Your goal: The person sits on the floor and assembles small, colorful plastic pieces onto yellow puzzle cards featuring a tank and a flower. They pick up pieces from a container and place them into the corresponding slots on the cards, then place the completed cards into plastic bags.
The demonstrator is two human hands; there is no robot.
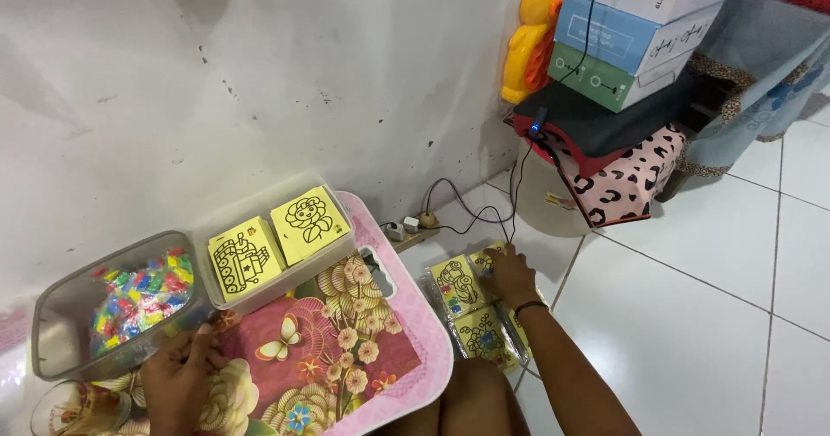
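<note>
Head view, single frame. Right hand (510,276) reaches down to the white tiled floor (692,298), fingers bent and resting on the top of a small pile of yellow picture packets (471,310); three clear-wrapped packets are countable, the uppermost partly covered by the hand, so whether it is pinched or only touched cannot be told. One dark band circles that wrist. Left hand (180,377) lies on the pink floral tray table (346,341), fingers curled against the near edge of a clear plastic tub (60,315); nothing is gripped in it. That tub holds many small coloured pieces (138,298), too many and too small to count. Just beside it, touching, stands a second clear tub (337,259) holding two yellow line-drawing cards (272,241) upright, one with a vehicle, one with a flower. A patterned cup (73,410) sits at the tray's left corner. By the wall: three stacked boxes (635,38), one yellow plastic toy (536,34), black cables (484,215).
</note>
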